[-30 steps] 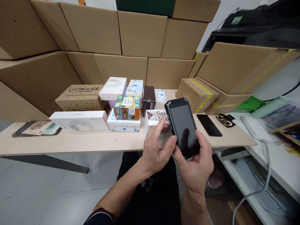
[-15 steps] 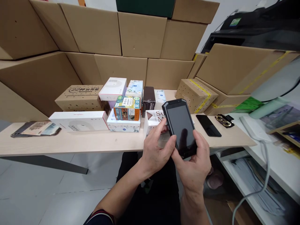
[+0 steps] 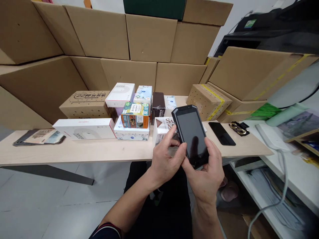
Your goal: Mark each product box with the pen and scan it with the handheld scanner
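A black rugged smartphone [image 3: 190, 132] is held up over the table's front edge, its dark screen facing me and its top tilted to the left. My left hand [image 3: 165, 157] grips its left side, with the index finger along the edge and the thumb at the lower left corner. Around the lower end and right side, my right hand [image 3: 205, 171] is closed on the same phone. Partly covered by phone and left hand, a white box with brown lettering [image 3: 160, 126] stands behind them. A second black phone [image 3: 221, 133] lies flat on the table to the right.
Several boxes crowd the table [image 3: 134, 154], among them a long white box [image 3: 84, 128] and an orange-green box [image 3: 136, 114]. Banknotes [image 3: 46, 136] lie at left, a gold-chained item [image 3: 238, 128] at right. Cardboard panels [image 3: 149, 36] wall the back. A grey cable [image 3: 284, 186] hangs at right.
The phone and both hands have shifted very slightly to the left. The grip looks the same, and the boxes on the table stay in place.
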Tool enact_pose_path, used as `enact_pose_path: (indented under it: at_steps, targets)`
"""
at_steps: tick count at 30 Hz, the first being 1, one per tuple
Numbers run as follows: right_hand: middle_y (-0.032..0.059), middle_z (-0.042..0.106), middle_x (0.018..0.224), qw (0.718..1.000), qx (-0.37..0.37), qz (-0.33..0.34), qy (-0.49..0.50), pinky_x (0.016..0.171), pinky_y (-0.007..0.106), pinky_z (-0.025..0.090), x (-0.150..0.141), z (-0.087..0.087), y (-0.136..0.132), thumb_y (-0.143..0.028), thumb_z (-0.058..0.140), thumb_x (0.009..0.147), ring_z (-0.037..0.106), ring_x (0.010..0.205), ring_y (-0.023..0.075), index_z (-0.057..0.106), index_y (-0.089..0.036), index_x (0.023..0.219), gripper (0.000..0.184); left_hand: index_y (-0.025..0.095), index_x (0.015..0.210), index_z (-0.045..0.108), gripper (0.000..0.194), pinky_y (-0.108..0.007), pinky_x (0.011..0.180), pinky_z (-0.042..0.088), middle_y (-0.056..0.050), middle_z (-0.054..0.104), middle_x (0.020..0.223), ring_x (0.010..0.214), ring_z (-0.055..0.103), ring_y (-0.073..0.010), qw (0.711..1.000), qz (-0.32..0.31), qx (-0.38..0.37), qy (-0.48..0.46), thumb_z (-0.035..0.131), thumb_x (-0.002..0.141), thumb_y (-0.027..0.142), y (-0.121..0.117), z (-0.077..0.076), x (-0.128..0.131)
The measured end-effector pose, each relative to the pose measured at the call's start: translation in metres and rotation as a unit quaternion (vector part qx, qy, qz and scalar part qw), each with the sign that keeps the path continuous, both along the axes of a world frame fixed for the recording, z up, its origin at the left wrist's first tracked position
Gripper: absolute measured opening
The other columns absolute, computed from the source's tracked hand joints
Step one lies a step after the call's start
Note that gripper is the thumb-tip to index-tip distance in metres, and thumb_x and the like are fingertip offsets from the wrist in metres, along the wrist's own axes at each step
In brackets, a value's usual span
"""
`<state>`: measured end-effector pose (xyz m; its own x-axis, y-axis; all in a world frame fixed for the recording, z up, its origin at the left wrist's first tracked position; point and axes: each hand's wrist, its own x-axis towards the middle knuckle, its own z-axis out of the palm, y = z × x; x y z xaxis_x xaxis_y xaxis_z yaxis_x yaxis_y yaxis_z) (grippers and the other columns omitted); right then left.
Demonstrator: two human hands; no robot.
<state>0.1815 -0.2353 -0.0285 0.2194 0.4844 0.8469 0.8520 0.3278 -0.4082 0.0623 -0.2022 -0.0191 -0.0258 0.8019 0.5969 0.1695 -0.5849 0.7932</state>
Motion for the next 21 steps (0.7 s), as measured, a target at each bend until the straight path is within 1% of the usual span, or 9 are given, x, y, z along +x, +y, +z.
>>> enact_pose_path:
  at_steps: [5,9,14,21]
  targets:
    - [0.0171,0.065,0.131,1.000,0.002,-0.002,-0.008,0.098,0.049,0.057,0.001,-0.001,0.001,-0.035,0.080,0.078,0.065,0.120,0.0299,0.052,-0.017,0.141,0.071,0.019,0.146,0.047,0.057,-0.031,0.082,0.060,-0.003,0.075,0.084,0.074,0.070,-0.0140,1.000,-0.002,-0.017,0.008,0.064,0.093,0.030,-0.001,0.001,-0.001]
    - [0.0174,0.065,0.131,1.000,0.002,-0.010,0.000,0.098,0.051,0.057,0.000,-0.002,0.003,-0.035,0.080,0.077,0.065,0.120,0.0305,0.052,-0.017,0.141,0.072,0.017,0.146,0.047,0.057,-0.031,0.081,0.060,-0.002,0.075,0.082,0.074,0.071,-0.0143,1.000,0.001,-0.003,0.024,0.063,0.094,0.030,0.001,0.001,-0.001]
    - [0.0172,0.065,0.131,1.000,0.002,-0.007,0.010,0.100,0.051,0.056,0.000,-0.005,0.005,-0.033,0.081,0.076,0.065,0.121,0.0307,0.051,-0.016,0.143,0.075,0.018,0.145,0.048,0.055,-0.029,0.081,0.060,-0.001,0.075,0.081,0.072,0.071,-0.0135,0.999,0.013,0.002,0.033,0.063,0.093,0.030,0.003,0.001,-0.001]
    - [0.0156,0.063,0.136,0.998,-0.019,0.009,0.053,0.102,0.052,0.055,0.002,-0.012,0.004,-0.035,0.081,0.076,0.063,0.124,0.0312,0.049,-0.019,0.145,0.077,0.019,0.146,0.047,0.057,-0.029,0.079,0.061,-0.001,0.075,0.081,0.074,0.072,-0.0143,0.999,0.010,0.003,0.035,0.063,0.094,0.034,0.003,0.000,-0.001]
